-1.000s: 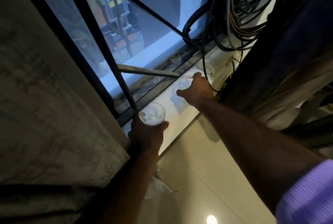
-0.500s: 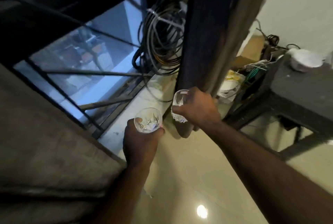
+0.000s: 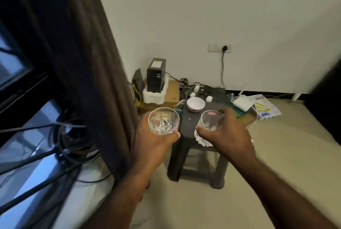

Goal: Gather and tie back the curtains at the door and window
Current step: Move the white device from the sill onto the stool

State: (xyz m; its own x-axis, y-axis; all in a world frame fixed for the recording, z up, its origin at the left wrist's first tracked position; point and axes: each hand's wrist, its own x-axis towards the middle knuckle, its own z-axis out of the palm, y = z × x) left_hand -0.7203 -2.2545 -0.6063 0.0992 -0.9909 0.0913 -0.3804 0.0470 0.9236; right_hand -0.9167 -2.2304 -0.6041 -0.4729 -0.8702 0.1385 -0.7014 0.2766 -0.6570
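A dark brown curtain hangs bunched at the left, beside the window. My left hand grips a clear cut-glass tumbler just right of the curtain's edge. My right hand grips a second cut-glass tumbler from its side, over the near edge of a dark plastic stool. Both glasses look empty and are held in the air.
A white bowl sits on the stool. Behind it stand a black box in a white tray, a cardboard box, plugs, cables and a white router. Coiled black cables hang by the window sill.
Both hands lifted the glasses off the window sill and carried them right, past the curtain, to above the stool. The view swung from the window to the room corner.
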